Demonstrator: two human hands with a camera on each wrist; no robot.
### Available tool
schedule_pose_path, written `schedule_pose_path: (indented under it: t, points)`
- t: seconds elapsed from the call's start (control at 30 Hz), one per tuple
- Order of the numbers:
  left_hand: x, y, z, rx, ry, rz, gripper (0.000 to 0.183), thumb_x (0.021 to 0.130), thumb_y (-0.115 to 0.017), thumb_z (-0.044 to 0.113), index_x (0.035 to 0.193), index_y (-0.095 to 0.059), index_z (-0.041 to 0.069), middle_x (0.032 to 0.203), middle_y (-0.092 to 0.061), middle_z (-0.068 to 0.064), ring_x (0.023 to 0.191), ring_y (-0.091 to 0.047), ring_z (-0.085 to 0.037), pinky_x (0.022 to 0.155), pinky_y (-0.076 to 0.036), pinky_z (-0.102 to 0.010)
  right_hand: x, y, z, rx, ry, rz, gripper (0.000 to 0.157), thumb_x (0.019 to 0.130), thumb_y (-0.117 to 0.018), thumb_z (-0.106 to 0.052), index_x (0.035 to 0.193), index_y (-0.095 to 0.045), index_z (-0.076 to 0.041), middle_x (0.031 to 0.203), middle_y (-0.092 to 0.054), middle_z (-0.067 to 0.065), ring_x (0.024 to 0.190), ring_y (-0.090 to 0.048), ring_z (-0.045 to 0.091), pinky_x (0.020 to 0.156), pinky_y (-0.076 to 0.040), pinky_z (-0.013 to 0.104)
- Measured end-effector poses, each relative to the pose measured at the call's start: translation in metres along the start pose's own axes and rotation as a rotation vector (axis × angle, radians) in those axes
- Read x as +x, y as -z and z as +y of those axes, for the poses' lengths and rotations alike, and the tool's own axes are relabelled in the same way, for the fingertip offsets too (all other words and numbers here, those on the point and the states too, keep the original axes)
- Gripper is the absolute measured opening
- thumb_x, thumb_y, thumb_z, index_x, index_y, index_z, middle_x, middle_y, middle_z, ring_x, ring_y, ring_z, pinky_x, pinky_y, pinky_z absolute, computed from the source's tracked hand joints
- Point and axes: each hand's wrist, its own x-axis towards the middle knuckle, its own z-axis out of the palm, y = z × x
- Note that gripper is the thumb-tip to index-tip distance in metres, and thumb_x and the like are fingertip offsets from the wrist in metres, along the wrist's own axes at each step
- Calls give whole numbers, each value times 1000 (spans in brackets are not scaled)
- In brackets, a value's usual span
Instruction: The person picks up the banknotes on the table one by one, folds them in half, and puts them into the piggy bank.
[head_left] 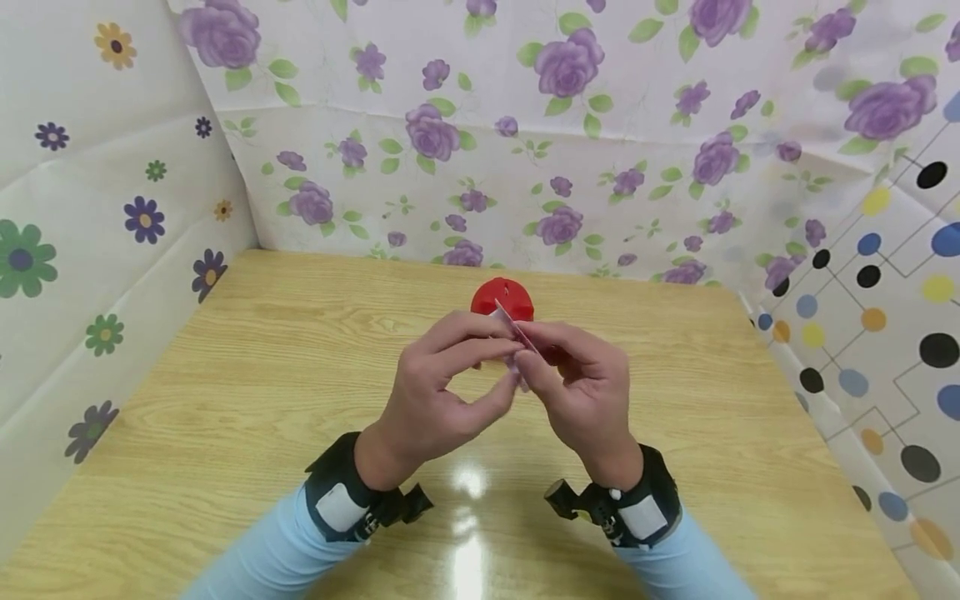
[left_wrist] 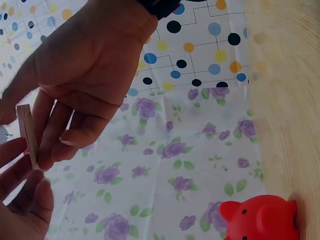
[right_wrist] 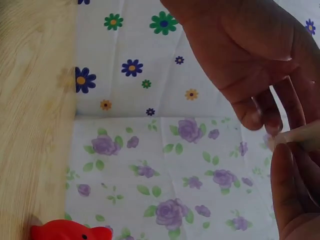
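Observation:
Both hands meet above the table, in the middle of the head view. Between them is a thin, flat, pinkish paper-like piece [head_left: 515, 323], seen nearly edge-on. My right hand [head_left: 588, 387] pinches it between thumb and curled fingers. My left hand [head_left: 450, 379] holds it from the other side with the fingertips, its thumb near the lower end. Its pale narrow edge [left_wrist: 28, 135] shows in the left wrist view. Just beyond the hands stands a red piggy bank [head_left: 502, 293], a small dark slot on top, partly hidden by the fingers.
The wooden table [head_left: 262, 375] stretches around the hands, glossy near the front. A purple-flowered cloth [head_left: 480, 150] hangs behind it. Cloths with daisies [head_left: 97, 275] and coloured dots [head_left: 885, 333] line the left and right sides.

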Motion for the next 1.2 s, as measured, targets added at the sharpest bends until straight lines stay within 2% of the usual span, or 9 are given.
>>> schedule_pose_path:
  t: [0.1,0.17,0.27,0.37,0.47,0.73,0.93,1.2]
  points:
    - [-3,0,-5,46,-10,43,16,89,-62,12,87,-65,-3,79,-56,-7,64,-50,-15,50,-42,-23,0,4,1,-10,-15,-34,33,92,-64,-19,94,-62,14,81,-64,18,58,-58,17,53,-50,22]
    - [-7,1,-11,84,-1,78,16,90,-63,15,88,-64,-1,69,-49,-3,56,-41,-12,44,-32,-22,1,6,2,-18,-8,-62,29,93,-62,-17,92,-63,12,78,-63,16,56,-56,15,50,-48,20]
    - [-11,2,-17,131,16,86,20,90,-64,20,94,-60,0,66,-39,-1,53,-34,-12,43,-26,-24,3,8,2,-15,9,-117,26,94,-62,-18,90,-65,8,74,-61,12,55,-51,13,46,-43,20]
    - [-10,3,-15,100,48,32,20,92,-62,22,94,-59,2,71,-44,-1,57,-37,-12,44,-31,-24,4,9,2,12,4,-160,26,93,-63,-18,89,-65,7,72,-61,10,57,-52,14,49,-45,21]
    - [-6,3,-9,-3,97,-23,19,95,-59,20,88,-61,2,73,-49,-1,60,-41,-11,47,-35,-25,4,10,1,24,-13,-180,28,92,-63,-19,88,-64,8,73,-62,11,57,-53,16,50,-47,21]
    - [-8,3,-7,-202,190,-33,31,95,-58,24,84,-62,-4,70,-54,-5,57,-46,-10,45,-40,-23,4,9,0,15,-8,-197,28,92,-63,-21,88,-65,7,77,-64,11,57,-52,14,47,-44,19]
    - [-7,6,-5,-236,266,-35,35,97,-56,27,87,-61,-7,67,-56,-7,51,-49,-9,42,-46,-26,3,12,1,86,-73,-153,28,91,-65,-18,87,-64,9,71,-61,12,53,-52,18,48,-47,22]
    - [-9,8,-7,-255,292,-33,33,96,-57,24,88,-62,-8,69,-59,-10,46,-50,-16,41,-47,-28,3,16,3,117,-96,-135,24,91,-65,-15,90,-65,9,72,-61,14,52,-51,16,47,-45,21]
